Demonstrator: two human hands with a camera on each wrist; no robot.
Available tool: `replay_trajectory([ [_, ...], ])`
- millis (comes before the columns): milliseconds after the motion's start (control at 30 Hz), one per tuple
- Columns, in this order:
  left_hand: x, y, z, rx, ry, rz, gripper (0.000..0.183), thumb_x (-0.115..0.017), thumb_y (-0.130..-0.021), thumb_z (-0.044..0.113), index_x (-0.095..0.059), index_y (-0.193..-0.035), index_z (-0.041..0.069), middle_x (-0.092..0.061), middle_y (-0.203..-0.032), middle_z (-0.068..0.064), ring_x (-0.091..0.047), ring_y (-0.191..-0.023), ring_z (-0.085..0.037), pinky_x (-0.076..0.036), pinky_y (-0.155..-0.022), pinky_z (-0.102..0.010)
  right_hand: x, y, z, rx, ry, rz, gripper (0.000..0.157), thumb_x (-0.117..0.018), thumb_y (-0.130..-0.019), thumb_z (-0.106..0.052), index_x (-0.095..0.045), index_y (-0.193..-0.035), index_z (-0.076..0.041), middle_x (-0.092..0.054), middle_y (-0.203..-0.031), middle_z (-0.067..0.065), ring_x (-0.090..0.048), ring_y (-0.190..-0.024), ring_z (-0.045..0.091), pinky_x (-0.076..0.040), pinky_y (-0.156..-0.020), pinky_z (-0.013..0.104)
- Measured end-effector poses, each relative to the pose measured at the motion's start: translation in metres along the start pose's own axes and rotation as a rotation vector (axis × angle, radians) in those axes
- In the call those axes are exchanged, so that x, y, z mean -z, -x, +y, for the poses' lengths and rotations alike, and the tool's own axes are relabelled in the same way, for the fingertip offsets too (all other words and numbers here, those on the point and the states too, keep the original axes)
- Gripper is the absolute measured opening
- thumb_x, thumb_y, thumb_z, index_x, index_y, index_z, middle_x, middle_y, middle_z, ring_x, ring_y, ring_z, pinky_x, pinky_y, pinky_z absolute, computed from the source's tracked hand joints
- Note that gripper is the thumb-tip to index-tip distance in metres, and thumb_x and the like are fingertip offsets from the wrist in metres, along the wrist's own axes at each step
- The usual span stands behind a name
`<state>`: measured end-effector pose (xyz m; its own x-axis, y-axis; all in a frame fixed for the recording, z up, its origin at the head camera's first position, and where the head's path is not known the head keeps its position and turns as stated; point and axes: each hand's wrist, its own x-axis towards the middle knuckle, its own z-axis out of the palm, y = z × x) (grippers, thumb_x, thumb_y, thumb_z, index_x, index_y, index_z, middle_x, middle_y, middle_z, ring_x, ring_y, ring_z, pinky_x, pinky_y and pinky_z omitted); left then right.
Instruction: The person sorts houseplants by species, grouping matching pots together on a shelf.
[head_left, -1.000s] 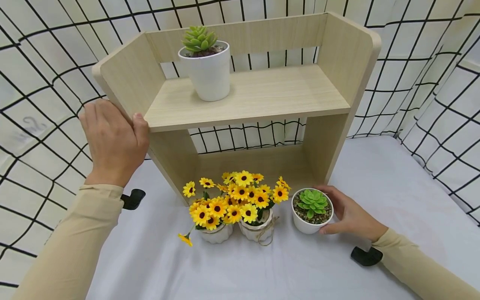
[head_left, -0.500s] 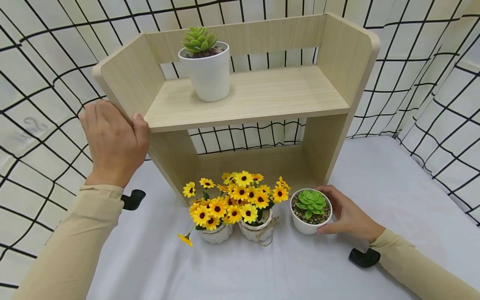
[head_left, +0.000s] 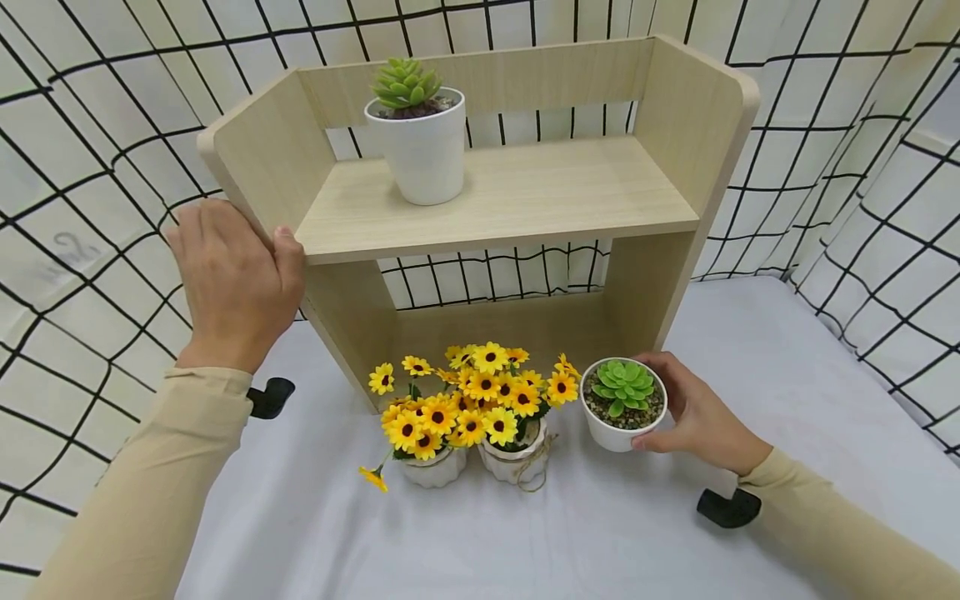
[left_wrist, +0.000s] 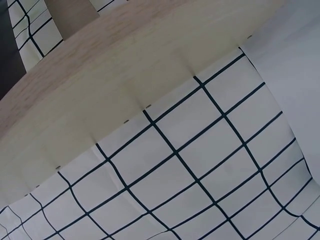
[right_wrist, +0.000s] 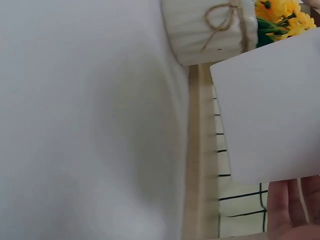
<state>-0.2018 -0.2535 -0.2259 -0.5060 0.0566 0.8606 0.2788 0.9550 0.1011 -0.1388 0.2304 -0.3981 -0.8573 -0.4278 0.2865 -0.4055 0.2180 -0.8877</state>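
Observation:
My left hand [head_left: 236, 279] grips the left side panel of the two-tier wooden shelf [head_left: 540, 187], the thumb at its front edge. The fingers behind the panel are partly hidden. On the right, my right hand [head_left: 701, 421] holds a small white pot [head_left: 613, 437] with a green rosette succulent [head_left: 624, 385] in gravel. Thumb and fingers lie around the pot's right side. In the right wrist view the white pot [right_wrist: 270, 115] is tilted in the frame and appears off the cloth, with fingers [right_wrist: 280, 202] at its side. The left wrist view shows the shelf panel [left_wrist: 100, 95] but no hand.
Two white pots of yellow flowers [head_left: 487, 400] stand on the white cloth [head_left: 487, 542] before the lower tier, left of the held pot. A taller white succulent pot [head_left: 426, 158] stands on the upper tier. Black wire grid [head_left: 840, 183] surrounds the shelf.
The succulent pot in my right hand shifts slightly left, then rises a little towards the shelf. My left hand keeps its grip on the panel, and the head view shifts slightly.

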Motion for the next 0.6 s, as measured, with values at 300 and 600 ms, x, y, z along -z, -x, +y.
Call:
replay_trajectory([
  [300, 0.001, 0.000, -0.001, -0.003, 0.016, 0.013, 0.052, -0.032, -0.098, 0.035, -0.045, -0.108, -0.013, -0.045, -0.099, -0.035, -0.037, -0.094, -0.049, -0.023, -0.081, -0.055, 0.000, -0.016, -0.035, -0.060, 0.069, 0.088, 0.088, -0.089, -0.071, 0.002, -0.041, -0.144, -0.003, -0.054, -0.137, -0.002, -0.058, -0.121, 0.001, -0.047, -0.102, 0.010],
  [600, 0.001, 0.000, -0.001, -0.015, 0.018, 0.025, 0.051, -0.032, -0.098, 0.035, -0.045, -0.107, -0.013, -0.047, -0.097, -0.035, -0.038, -0.091, -0.049, -0.025, -0.081, -0.055, -0.002, -0.026, -0.081, -0.110, 0.133, 0.184, 0.088, -0.089, -0.075, -0.004, -0.038, -0.146, -0.007, -0.052, -0.142, 0.005, -0.055, -0.123, 0.003, -0.046, -0.098, 0.007],
])
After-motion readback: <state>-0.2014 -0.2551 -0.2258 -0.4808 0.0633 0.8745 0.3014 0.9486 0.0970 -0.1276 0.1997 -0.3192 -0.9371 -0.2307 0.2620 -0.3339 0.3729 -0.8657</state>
